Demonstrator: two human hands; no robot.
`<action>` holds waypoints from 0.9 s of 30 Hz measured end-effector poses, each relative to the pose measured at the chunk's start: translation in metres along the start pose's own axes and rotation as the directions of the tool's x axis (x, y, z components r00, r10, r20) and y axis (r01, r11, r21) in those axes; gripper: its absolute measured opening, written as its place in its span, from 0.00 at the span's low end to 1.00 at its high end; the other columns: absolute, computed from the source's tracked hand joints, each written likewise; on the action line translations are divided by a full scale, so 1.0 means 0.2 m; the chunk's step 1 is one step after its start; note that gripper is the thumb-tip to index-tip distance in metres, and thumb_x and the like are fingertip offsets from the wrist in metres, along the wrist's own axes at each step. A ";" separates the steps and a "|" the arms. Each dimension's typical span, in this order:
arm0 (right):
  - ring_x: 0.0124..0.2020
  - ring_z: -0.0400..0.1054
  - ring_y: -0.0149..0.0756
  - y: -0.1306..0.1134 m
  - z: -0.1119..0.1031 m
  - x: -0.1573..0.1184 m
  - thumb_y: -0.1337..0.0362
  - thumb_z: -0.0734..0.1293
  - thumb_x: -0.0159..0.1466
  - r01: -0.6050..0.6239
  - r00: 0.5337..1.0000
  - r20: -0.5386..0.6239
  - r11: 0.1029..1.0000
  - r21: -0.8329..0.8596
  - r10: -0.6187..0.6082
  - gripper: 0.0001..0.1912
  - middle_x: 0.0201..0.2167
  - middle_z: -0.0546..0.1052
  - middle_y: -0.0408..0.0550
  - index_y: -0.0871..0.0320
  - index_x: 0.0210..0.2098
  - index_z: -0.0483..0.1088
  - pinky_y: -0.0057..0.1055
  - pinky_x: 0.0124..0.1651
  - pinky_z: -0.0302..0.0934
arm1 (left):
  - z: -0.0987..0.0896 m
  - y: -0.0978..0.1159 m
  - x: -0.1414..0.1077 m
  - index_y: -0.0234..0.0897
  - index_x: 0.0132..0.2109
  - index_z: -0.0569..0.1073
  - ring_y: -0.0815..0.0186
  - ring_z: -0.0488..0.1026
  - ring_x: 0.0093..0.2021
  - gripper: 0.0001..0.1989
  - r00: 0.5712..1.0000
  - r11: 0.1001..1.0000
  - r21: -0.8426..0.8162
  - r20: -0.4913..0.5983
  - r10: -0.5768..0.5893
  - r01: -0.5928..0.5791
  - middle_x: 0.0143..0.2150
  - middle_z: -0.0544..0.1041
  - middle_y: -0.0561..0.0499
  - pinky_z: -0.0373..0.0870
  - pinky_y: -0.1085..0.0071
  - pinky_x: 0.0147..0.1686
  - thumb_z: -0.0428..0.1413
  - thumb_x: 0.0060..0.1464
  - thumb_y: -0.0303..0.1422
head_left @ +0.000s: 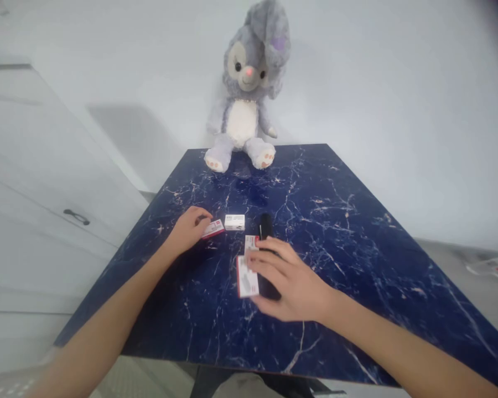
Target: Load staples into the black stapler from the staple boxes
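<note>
Blue marble-patterned bench [340, 232] stands against a plain white wall [377, 83]. At left, the left hand [188, 228] is partly curled, thumb and fingers at the near end of a red-edged white carton [214, 227]; whether it grips cannot be told. The contact would suit steadying that end. Just to the right, a small white box [234, 222] lies untouched. Further right, two more cartons, the far carton [251, 242] and the near carton [248, 279], lie end to end or overlapping. The right hand [292, 279] is half open over them, fingertips across the near carton's upper part and thumb by its lower corner, probably keeping it aligned; firmness of hold is unclear.

Around these: a white cabinet [25, 149] at left; a grey plush rabbit [241, 119] seated at the back edge, clear of the handling; a black item [266, 224] partly hidden by the right hand, crowding its fingers.
</note>
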State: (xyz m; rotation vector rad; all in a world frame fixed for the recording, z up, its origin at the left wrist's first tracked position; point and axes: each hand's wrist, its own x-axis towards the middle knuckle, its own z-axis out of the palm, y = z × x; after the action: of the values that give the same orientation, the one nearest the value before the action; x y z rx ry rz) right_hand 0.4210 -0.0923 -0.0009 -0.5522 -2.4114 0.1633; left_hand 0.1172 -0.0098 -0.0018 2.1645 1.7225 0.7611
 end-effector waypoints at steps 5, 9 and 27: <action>0.69 0.49 0.59 0.05 0.04 0.03 0.64 0.65 0.67 -0.167 0.984 0.013 0.952 -0.259 0.176 0.17 0.63 0.69 0.55 0.56 0.55 0.71 0.63 0.68 0.49 | -0.02 0.02 -0.02 0.41 0.50 0.76 0.66 0.72 0.33 0.18 0.986 0.995 -0.088 0.156 0.056 -0.042 0.51 0.76 0.48 0.71 0.66 0.39 0.50 0.62 0.47; 0.71 0.45 0.58 0.05 0.03 0.04 0.60 0.65 0.68 -0.206 0.974 0.047 0.956 -0.210 0.220 0.16 0.67 0.63 0.54 0.55 0.54 0.72 0.61 0.68 0.49 | -0.09 0.05 -0.05 0.43 0.58 0.71 0.64 0.74 0.34 0.25 0.947 0.986 -0.155 0.304 0.102 -0.056 0.46 0.77 0.49 0.70 0.68 0.35 0.56 0.58 0.48; 0.60 0.65 0.43 0.17 0.06 0.01 0.52 0.55 0.73 -0.683 0.694 -0.004 0.661 0.312 0.720 0.23 0.61 0.70 0.52 0.54 0.63 0.60 0.45 0.64 0.57 | 0.07 0.28 -0.16 0.43 0.55 0.75 0.61 0.76 0.45 0.25 0.938 0.903 -0.274 0.015 0.347 -0.330 0.59 0.74 0.45 0.75 0.62 0.47 0.66 0.50 0.41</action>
State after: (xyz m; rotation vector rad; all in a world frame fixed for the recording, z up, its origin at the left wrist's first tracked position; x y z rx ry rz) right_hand 0.4255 -0.0602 -0.0177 -1.2969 -1.8686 0.7774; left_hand 0.1656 -0.0524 0.0084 2.2895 1.1430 0.9377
